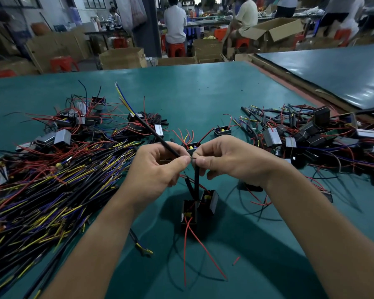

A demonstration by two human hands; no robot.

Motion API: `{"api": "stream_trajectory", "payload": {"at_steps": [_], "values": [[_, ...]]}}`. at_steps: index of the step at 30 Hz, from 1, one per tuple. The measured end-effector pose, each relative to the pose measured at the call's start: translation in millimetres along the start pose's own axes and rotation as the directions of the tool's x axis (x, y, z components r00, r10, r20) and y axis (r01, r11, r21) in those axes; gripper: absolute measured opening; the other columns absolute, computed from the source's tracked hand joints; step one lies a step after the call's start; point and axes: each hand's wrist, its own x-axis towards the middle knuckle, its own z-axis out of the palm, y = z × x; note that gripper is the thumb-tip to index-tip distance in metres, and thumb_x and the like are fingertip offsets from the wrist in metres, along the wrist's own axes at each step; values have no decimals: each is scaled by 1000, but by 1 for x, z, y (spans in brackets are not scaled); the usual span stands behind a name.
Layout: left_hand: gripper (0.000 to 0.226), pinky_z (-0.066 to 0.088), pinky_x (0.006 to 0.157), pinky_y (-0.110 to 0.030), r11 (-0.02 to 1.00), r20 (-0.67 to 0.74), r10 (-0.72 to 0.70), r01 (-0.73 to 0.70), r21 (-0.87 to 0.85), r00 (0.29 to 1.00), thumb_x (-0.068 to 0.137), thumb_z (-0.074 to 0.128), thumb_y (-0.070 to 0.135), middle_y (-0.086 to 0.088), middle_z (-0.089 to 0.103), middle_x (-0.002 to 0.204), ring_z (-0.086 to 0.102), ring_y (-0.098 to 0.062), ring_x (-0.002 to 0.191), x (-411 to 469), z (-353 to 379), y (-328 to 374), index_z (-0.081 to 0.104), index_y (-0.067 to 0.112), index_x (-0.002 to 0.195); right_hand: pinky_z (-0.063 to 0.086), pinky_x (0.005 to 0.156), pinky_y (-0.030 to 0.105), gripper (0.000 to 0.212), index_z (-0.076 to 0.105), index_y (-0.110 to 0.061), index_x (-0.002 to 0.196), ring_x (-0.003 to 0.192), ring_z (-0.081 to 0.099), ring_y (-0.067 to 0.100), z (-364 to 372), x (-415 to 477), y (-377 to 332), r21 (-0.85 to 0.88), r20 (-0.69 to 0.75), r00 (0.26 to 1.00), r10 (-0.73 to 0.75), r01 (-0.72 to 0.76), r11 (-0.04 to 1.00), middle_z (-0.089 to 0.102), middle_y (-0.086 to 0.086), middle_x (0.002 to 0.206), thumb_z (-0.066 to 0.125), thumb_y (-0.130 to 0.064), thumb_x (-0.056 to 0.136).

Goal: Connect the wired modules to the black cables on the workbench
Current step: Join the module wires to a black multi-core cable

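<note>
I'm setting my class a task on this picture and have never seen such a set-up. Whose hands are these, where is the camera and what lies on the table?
No machine here: the one picture comes from a camera worn on a person's head, looking down at their own bare hands. The left hand pinches a long black cable; the right hand pinches a black lead running down to small black modules with red wires. The ends meet between the fingertips. On the green workbench, a heap of cables lies left and a pile of wired modules right.
</note>
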Motion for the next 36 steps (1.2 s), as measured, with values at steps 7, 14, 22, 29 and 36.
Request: {"api": "stream_trajectory", "payload": {"at_steps": [7,14,22,29,36], "values": [[11,35,43,-14,998,9,63,-63,-9,998,74,73,1,8,58,50,44,-3,42,-2,-2,6,73,13,74,52,67,20,17,63,-10,79,69,56,8,3,4,4,218,15,997,69,-71,973,57,-1,71,58,-11,96],[13,31,45,-13,987,64,133,-138,88,989,76,76,-4,11,56,48,40,0,43,-1,-8,3,74,9,76,53,68,21,17,63,-7,79,67,56,8,1,3,4,261,56,994,94,-106,960,57,0,69,58,-12,95],[9,33,47,-7,980,65,146,-153,126,987,75,78,1,14,58,49,46,4,44,-1,-7,3,73,8,75,53,67,21,14,66,-6,82,65,55,7,2,4,4,271,20,995,101,-103,957,59,-3,66,61,-12,93],[8,32,44,-12,990,16,89,-90,106,996,77,78,4,10,55,48,42,0,43,-1,-5,1,73,10,75,56,67,24,17,67,-10,75,61,57,10,0,4,2,315,12,992,124,-122,941,61,3,66,64,-14,91],[13,34,43,-14,999,15,40,-40,0,999,78,74,4,6,57,50,42,-5,43,-2,-3,6,75,16,72,54,73,24,19,62,-2,88,68,54,10,0,2,3,330,64,997,54,-72,941,57,0,70,63,-20,84]]}}
